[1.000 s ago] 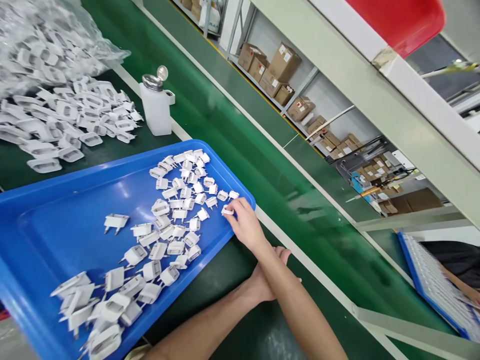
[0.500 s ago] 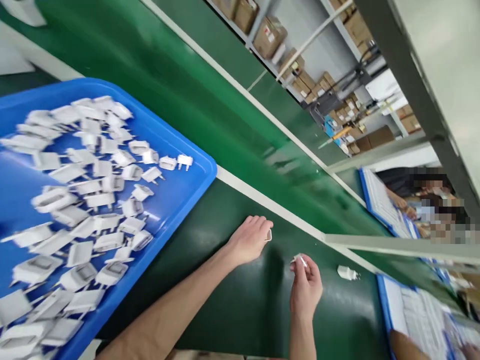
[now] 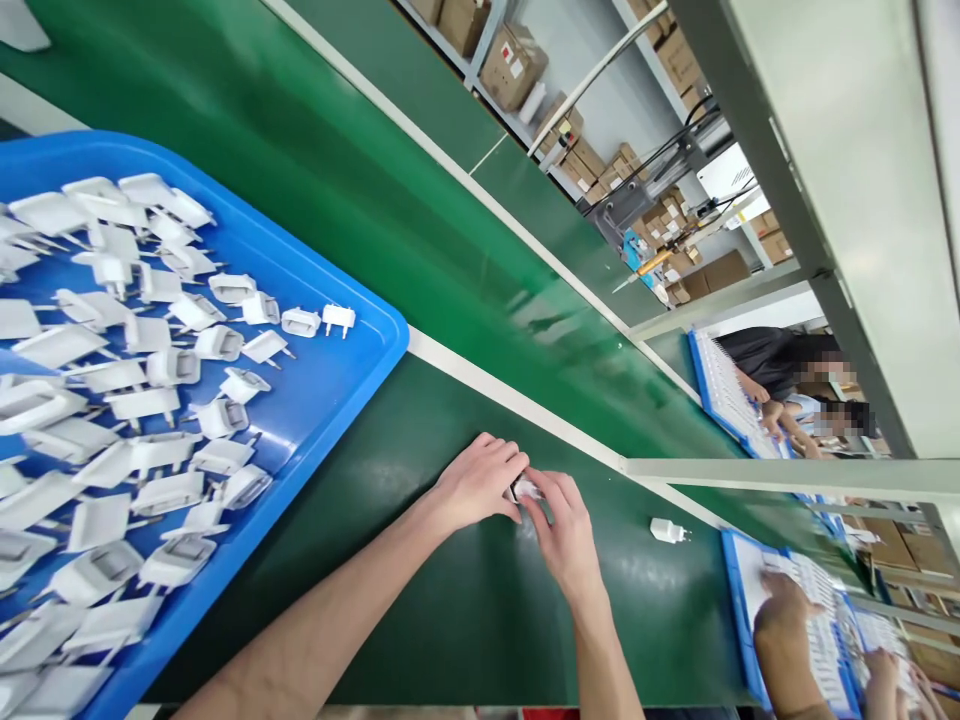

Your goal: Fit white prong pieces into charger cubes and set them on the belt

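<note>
In the head view my left hand (image 3: 478, 482) is closed around a white plug housing (image 3: 517, 489), which is mostly hidden by the fingers. My right hand (image 3: 564, 522) meets it from the right, thumb and fingers pinching a small white part (image 3: 531, 488) at the housing's open end. Fingers hide how far the part sits inside. Farther right on the dark green bench (image 3: 450, 620) lies a white two-pin plug (image 3: 669, 531), pins pointing right. A blue tray (image 3: 360, 420) at the left holds several white plug housings (image 3: 176, 558), many with open ends.
A pale metal post (image 3: 750, 470) crosses above the bench at the right. Beyond it are blue trays of white parts (image 3: 739, 590), with a co-worker's hand (image 3: 784, 610) over one. Other people sit farther off. Shelves with cardboard boxes (image 3: 514, 65) stand behind the green partition.
My right hand has moved left and brought its small white part up to the housing in my left hand. The whole view has shifted slightly. A co-worker's hand now reaches over the near-right tray.
</note>
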The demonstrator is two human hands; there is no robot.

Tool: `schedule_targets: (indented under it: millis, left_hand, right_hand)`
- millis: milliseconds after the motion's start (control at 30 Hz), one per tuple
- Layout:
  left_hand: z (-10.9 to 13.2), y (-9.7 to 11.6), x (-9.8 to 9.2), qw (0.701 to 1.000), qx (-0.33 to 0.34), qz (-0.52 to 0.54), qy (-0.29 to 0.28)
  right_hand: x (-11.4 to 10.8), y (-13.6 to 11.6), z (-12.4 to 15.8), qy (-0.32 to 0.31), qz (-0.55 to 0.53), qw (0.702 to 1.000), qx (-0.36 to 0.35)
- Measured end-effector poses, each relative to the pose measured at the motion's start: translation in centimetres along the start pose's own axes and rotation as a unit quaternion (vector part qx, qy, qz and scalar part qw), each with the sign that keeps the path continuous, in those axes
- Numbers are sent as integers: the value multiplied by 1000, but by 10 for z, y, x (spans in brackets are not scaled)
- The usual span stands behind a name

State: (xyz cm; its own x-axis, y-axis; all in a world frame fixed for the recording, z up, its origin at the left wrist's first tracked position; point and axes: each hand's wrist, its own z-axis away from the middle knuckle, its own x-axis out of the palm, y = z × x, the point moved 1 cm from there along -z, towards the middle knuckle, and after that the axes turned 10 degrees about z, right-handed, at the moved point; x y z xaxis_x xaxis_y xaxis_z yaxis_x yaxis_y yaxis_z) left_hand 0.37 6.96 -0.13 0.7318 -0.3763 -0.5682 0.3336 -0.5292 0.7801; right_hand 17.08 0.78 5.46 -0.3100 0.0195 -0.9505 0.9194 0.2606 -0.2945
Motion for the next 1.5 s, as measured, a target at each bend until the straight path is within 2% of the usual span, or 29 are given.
schedule_targets:
  millis: [167, 467, 700, 967, 1100, 1233, 1400, 1500]
  left_hand:
    - [3, -1, -1, 1000, -1, 28, 4]
    - [5, 2, -7, 997, -14, 73, 14]
    - [5, -1, -4, 997, -12, 80, 10]
    - [5, 1, -7, 995, -21, 99, 7]
    - [5, 0, -7, 995, -19, 98, 5]
    - [4, -2, -6, 995, -20, 97, -6]
    - [3, 1, -9, 995, -33, 88, -13]
    - [4, 5, -13, 993, -61, 101, -5]
  right_hand:
    - [9, -2, -1, 13, -71, 995, 61]
    - [11, -1, 5, 48, -103, 989, 96]
    - [16, -2, 5, 69, -107, 988, 91]
    - [19, 5, 5, 55, -112, 990, 69]
    - [22, 7, 7, 53, -118, 988, 79]
    - [26, 5, 9, 77, -106, 987, 89]
    - [35, 8, 9, 70, -198, 968, 137]
    - [40, 13, 8, 91, -229, 957, 153]
